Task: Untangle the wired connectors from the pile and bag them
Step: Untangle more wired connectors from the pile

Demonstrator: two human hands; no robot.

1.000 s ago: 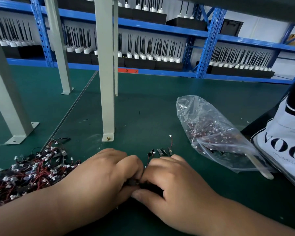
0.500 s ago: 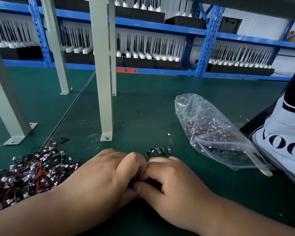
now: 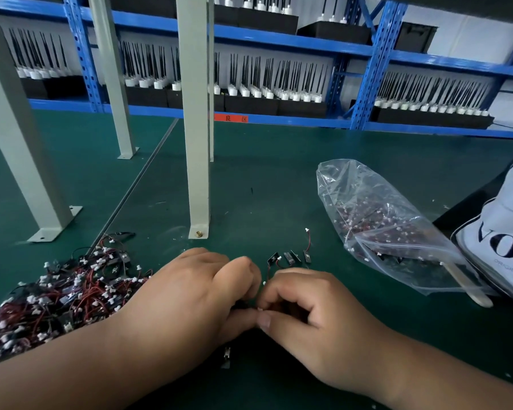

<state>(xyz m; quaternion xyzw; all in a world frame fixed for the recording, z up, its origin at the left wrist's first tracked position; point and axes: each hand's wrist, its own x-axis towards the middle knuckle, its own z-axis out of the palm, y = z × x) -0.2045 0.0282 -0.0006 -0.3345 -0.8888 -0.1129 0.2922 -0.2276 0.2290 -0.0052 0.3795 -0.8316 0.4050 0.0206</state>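
Note:
A tangled pile of wired connectors point(image 3: 57, 297), red and black leads with white plugs, lies at the left on the green mat. My left hand point(image 3: 196, 294) and my right hand point(image 3: 311, 318) meet at the centre front, fingers curled, pinching a small wired connector point(image 3: 259, 306) between them; most of it is hidden by the fingers. Several separated connectors point(image 3: 289, 257) lie in a row just beyond my hands. A clear plastic bag point(image 3: 379, 229), partly filled with connectors, lies on its side to the right with its mouth toward me.
A grey post point(image 3: 196, 143) with a bolted foot stands just behind my hands; two more grey posts point(image 3: 21, 149) stand at the left. A white printed bag point(image 3: 498, 244) sits at the right edge. Blue shelving point(image 3: 279, 119) holding trays of antennas runs along the back.
My hands stayed together at the centre front. The right hand's fingers have curled tighter and a white plug now shows between the two thumbs.

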